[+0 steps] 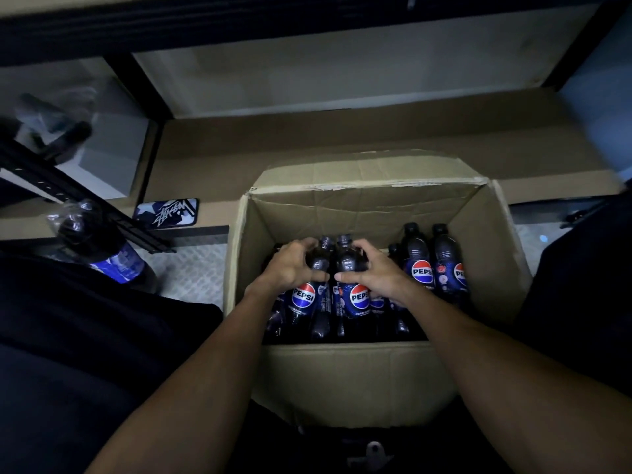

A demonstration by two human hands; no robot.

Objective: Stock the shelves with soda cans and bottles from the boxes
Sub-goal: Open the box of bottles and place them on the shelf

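An open cardboard box (pixel 345 378) sits in front of me with several dark Pepsi bottles standing inside. My left hand (pixel 290 266) is wrapped around the neck and shoulder of one Pepsi bottle (pixel 304 299). My right hand (pixel 374 270) grips the bottle beside it (pixel 355 297). Both held bottles are still within the box. Two more bottles (pixel 419 265) stand upright at the box's right side. A low empty shelf (pixel 342 131) lies just beyond the box.
A larger plastic-wrapped Pepsi bottle (pixel 109 254) stands on the floor at the left, near a dark metal rack (pixel 68 193). A phone with a patterned case (pixel 167 212) lies on the shelf edge. My dark-clothed legs flank the box.
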